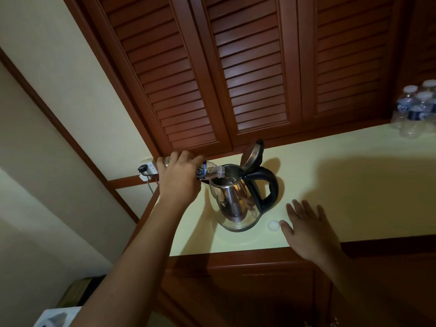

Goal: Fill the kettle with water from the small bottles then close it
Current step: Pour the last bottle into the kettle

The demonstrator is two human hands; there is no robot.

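We see the louvred wooden doors (247, 74) rising behind the pale yellow desk (342, 185), which carries everything here. Near its left end stands the steel kettle (232, 201), its lid (253, 155) tipped up and open, the black handle (267, 187) facing right. Our left hand (180, 179) wraps its fingers (186, 159) closed around a small bottle (208, 172), held tilted with its open neck over the kettle's mouth. Our right hand (309, 228) hovers flat above the desk's front edge, fingers spread and holding nothing, the thumb just beside a white bottle cap (273, 225) lying by the kettle's base. At the far right stand more small bottles (415, 107), capped. A plug (142, 168) sits in the wall socket left of the kettle.
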